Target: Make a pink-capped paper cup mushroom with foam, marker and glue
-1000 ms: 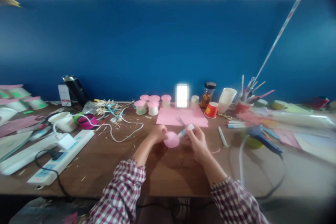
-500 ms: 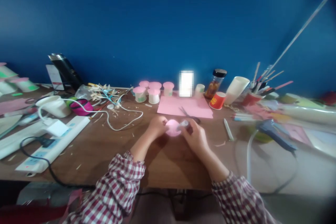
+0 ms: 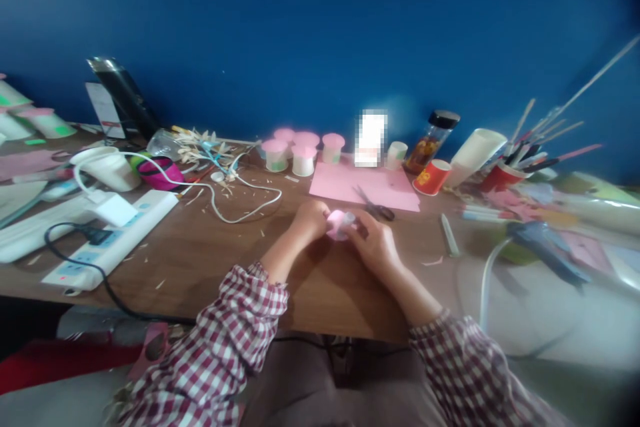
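Note:
My left hand [image 3: 309,220] is closed on a small round pink paper piece [image 3: 336,224] held just above the brown table [image 3: 200,260]. My right hand [image 3: 373,243] grips a small white tube [image 3: 349,219] with its tip against the pink piece. The two hands meet at the middle of the table. Scissors [image 3: 376,207] lie just behind them on a pink paper sheet [image 3: 350,185].
Pink-topped paper cups [image 3: 300,150] stand at the back, with a jar [image 3: 431,140] and a red cup [image 3: 431,177] to the right. A white power strip [image 3: 110,243] and cables lie left. A blue glue gun [image 3: 543,243] and pens [image 3: 480,213] lie right.
The view has tilted down and shifted. My hands have closed together, so the pink piece is now mostly covered by my fingers, with the tube tip on it.

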Demonstrator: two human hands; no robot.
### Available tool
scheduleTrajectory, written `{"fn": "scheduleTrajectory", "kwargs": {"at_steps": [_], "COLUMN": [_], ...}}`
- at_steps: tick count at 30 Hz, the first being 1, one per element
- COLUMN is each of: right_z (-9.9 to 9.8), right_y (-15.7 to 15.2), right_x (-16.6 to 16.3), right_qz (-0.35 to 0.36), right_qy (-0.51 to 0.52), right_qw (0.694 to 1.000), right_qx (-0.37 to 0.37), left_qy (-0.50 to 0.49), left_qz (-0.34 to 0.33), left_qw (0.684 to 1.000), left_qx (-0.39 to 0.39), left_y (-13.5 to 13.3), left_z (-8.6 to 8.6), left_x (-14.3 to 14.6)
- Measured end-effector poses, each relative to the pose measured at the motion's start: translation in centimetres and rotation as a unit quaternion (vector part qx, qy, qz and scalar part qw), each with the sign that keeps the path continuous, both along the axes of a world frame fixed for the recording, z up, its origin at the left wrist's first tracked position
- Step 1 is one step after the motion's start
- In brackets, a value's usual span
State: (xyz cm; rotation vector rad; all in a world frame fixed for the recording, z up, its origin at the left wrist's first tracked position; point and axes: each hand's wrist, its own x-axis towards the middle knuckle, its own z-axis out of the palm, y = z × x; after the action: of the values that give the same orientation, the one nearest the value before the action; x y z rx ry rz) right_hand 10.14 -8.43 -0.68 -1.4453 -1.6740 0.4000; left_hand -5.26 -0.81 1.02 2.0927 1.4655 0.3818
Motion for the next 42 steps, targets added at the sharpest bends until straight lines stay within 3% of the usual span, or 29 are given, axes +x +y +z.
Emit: {"fn": "scheduleTrajectory", "kwargs": {"at_steps": [5, 13, 21, 30, 37, 42], "right_z": [0.1, 0.5, 1.0, 0.7, 0.7, 1.0], "right_y": [0.0, -0.2, -0.3, -0.4, -0.1, -0.4], "right_x": [-0.1, -0.1, -0.4, -0.4, -1.2, -0.8], "right_qz": [0.002, 0.016, -0.012, -0.051, 0.009, 0.004], "right_qy": [-0.065, -0.078, 0.004, 0.016, -0.058, -0.075], "right_qw": [0.998, 0.996, 1.0, 0.998, 0.998, 0.997], "right_qx": [-0.008, -0.025, -0.006, 0.012, -0.018, -0.013], "left_qy": [0.01, 0.024, 0.018, 0.02, 0.029, 0.016], "left_qz": [0.005, 0.002, -0.004, -0.017, -0.017, -0.018], "left_qw": [1.0, 1.0, 1.0, 0.999, 0.999, 0.999], "left_qx": [-0.01, 0.0, 0.003, 0.031, 0.026, 0.034], "left_y": [0.0, 0.1, 0.4, 0.4, 0.1, 0.0], "left_z": [0.4, 0.3, -0.2, -0.9, 0.1, -0.2], "left_x": [0.1, 0.1, 0.1, 0.0, 0.2, 0.1]}}
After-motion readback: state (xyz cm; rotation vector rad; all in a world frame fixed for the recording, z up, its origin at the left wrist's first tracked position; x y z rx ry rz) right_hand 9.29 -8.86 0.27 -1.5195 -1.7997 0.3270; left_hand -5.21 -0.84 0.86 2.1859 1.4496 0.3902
